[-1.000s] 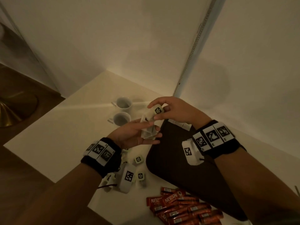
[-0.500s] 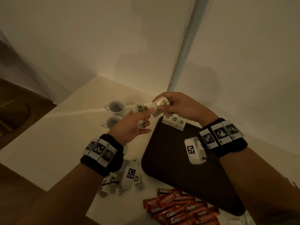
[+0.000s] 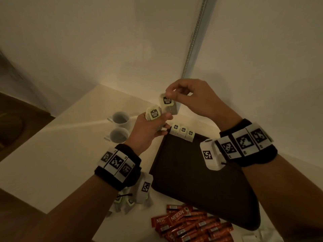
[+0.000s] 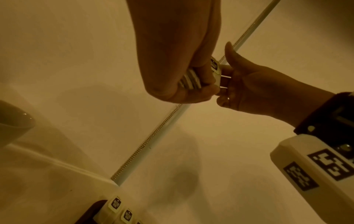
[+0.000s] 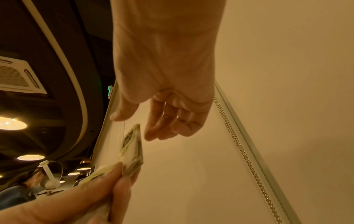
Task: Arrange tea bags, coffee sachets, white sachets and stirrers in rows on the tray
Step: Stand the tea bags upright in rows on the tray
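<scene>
My left hand (image 3: 161, 120) grips a small bunch of tea bags (image 3: 153, 114) with green-edged tags, above the far left corner of the dark tray (image 3: 192, 173). Just above it my right hand (image 3: 170, 93) pinches the tag of one tea bag (image 3: 167, 101), whose lower end still touches the left hand's bunch. In the left wrist view the bunch (image 4: 189, 81) shows as stacked edges inside the curled fingers. Three tea bags (image 3: 182, 132) stand in a row at the tray's far edge. Red coffee sachets (image 3: 188, 224) lie in a heap in front of the tray.
Two white cups (image 3: 120, 118) (image 3: 118, 135) stand left of the tray. More loose tea bags (image 3: 129, 202) lie under my left wrist. White sachets (image 3: 258, 236) show at the lower right edge. Walls meet in a corner behind the table, with a bead chain (image 3: 192, 49).
Both hands have risen a little. My right hand has drawn one tea bag up and away from the bunch in my left hand, so its tag now faces the camera.
</scene>
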Demonstrator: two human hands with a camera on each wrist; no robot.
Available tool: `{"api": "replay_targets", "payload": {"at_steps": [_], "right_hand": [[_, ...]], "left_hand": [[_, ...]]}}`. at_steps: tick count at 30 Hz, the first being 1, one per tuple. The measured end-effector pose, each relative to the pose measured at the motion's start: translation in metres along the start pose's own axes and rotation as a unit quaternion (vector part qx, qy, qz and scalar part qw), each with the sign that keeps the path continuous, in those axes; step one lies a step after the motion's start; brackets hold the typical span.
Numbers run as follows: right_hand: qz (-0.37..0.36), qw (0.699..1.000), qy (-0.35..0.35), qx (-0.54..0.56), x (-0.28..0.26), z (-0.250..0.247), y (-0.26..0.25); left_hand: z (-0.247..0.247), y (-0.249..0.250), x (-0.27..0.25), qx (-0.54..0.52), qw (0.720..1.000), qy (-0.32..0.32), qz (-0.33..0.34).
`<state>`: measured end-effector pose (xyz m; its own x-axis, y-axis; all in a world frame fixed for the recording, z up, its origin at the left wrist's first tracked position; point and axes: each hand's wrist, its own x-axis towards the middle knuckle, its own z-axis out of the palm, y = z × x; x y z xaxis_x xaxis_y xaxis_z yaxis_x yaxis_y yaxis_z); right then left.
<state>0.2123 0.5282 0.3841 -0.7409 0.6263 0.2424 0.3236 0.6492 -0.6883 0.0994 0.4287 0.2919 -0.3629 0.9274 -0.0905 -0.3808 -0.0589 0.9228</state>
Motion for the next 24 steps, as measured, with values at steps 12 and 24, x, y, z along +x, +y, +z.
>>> {"api": "replay_targets", "payload": {"at_steps": [12,24], "right_hand": [[-0.032,0.998,0.047,-0.014,-0.007,-0.001,0.014],[-0.036,0.998,0.038,-0.027,-0.007,0.002,0.017]], "left_hand": [[0.004,0.005,0.002,0.019,0.999,-0.005,0.032],[0.010,0.001,0.001,0.040,0.998,-0.030,0.043]]}}
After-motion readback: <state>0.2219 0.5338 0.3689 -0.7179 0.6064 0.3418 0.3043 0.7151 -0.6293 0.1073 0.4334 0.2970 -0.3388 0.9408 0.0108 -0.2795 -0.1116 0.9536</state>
